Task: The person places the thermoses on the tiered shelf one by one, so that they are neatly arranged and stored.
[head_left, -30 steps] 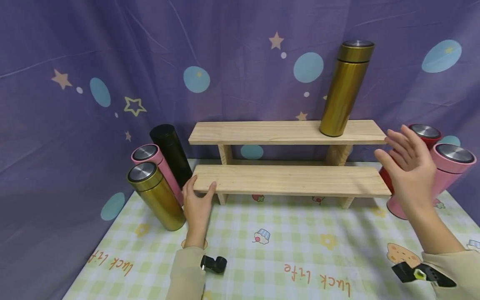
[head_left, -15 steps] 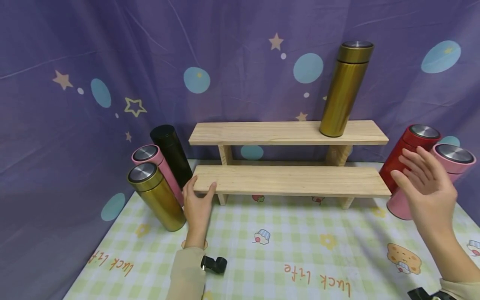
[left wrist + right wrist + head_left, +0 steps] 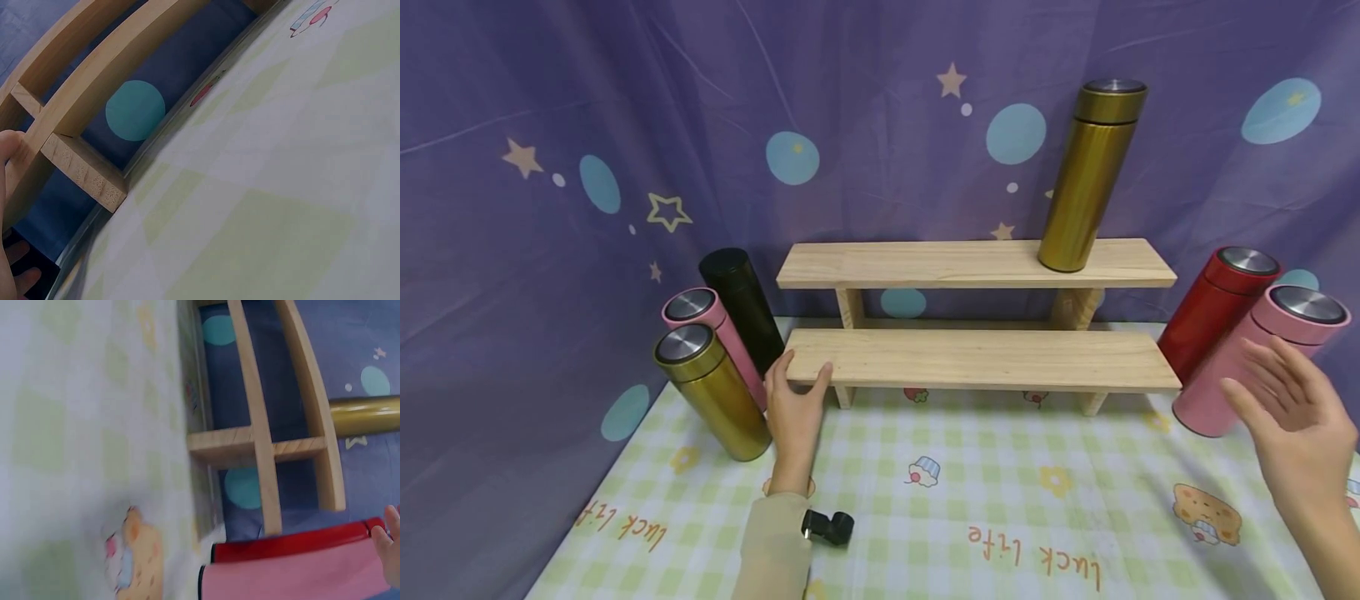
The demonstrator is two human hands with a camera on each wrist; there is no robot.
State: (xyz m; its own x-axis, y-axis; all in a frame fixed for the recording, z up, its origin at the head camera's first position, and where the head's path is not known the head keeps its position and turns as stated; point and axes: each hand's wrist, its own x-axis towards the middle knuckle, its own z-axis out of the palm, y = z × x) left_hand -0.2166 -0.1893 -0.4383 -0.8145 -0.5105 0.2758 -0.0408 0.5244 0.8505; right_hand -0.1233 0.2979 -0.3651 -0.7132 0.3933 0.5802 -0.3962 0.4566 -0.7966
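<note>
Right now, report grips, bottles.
Left grip on lower shelf. Right grip empty. Gold bottle upright on upper shelf. Red bottle partly hidden behind pink bottle.

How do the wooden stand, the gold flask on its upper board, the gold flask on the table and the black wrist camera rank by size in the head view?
1. wooden stand
2. upper gold flask
3. lower gold flask
4. black wrist camera
Distance makes the flasks' true sizes unsure.

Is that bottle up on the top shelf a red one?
No, the bottle standing on the top shelf is gold-coloured.
</note>
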